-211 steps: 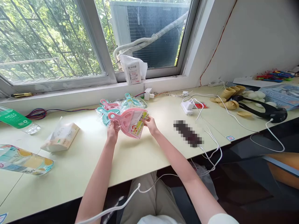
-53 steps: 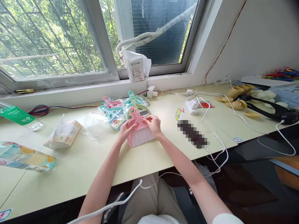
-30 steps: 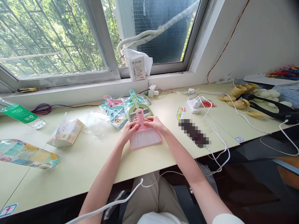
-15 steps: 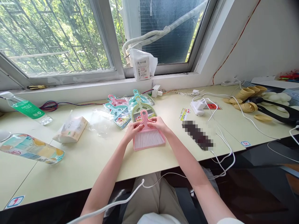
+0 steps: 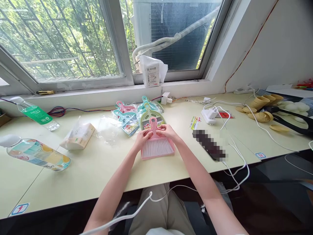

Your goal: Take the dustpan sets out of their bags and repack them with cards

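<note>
In front of me a pink hand brush with white bristles (image 5: 157, 148) lies over a pink dustpan (image 5: 146, 157), bristles toward me. My left hand (image 5: 143, 138) grips the left side of the set, fingers bent around it near the handle. My right hand (image 5: 168, 133) holds the right side the same way. Both thumbs rest on the brush by the base of its handle; the other fingers are partly hidden. Just beyond is a green dustpan set (image 5: 150, 112) with a printed label. Behind and left lie wrapped teal (image 5: 128, 119) and pink (image 5: 124, 106) sets.
Clear plastic wrapping (image 5: 107, 129), a tissue pack (image 5: 78, 133) and two bottles, one green-labelled (image 5: 40, 114) and one fruit-printed (image 5: 40, 155), lie left. Rightward are a label card (image 5: 195, 123), a blurred dark phone-like object (image 5: 209, 145), a white power adapter (image 5: 208, 116) and cables.
The whole view has shifted slightly, with the scene a little further right and lower. Both hands keep their hold on the pink brush and dustpan, which look almost unmoved on the table.
</note>
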The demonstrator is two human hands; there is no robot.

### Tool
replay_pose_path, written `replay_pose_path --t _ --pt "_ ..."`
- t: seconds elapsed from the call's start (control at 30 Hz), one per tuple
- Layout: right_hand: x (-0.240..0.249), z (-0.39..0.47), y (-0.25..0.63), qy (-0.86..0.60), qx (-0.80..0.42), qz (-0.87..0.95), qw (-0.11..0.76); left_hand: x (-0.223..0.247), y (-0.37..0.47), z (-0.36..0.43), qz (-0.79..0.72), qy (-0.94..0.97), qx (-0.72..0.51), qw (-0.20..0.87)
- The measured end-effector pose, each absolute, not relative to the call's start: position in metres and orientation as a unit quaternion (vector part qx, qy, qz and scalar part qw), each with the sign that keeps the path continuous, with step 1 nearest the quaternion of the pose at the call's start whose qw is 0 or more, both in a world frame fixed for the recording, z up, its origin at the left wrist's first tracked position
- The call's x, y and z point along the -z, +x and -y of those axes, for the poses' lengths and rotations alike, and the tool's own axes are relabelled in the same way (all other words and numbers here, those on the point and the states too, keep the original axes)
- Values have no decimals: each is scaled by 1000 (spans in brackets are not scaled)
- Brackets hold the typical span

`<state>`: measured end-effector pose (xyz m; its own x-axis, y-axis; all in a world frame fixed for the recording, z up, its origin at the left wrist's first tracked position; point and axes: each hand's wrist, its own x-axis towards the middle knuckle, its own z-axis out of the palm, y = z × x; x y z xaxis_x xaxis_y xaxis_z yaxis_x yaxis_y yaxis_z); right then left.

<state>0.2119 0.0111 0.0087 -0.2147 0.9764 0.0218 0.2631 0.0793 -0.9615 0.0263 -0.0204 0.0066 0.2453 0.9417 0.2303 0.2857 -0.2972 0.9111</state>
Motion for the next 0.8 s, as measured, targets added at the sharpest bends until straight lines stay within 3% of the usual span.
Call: replay_pose_path --t 0.3,0.57,0.8 --pt "-23 0 212 -419 -524 636 381 -12 31 26 -431 708 -391 400" --pt "-14 -3 206 -486 -438 643 397 -10 31 25 -455 690 -400 395" --pt "-13 -7 207 -444 -471 621 443 -9 18 20 -425 620 -364 550"
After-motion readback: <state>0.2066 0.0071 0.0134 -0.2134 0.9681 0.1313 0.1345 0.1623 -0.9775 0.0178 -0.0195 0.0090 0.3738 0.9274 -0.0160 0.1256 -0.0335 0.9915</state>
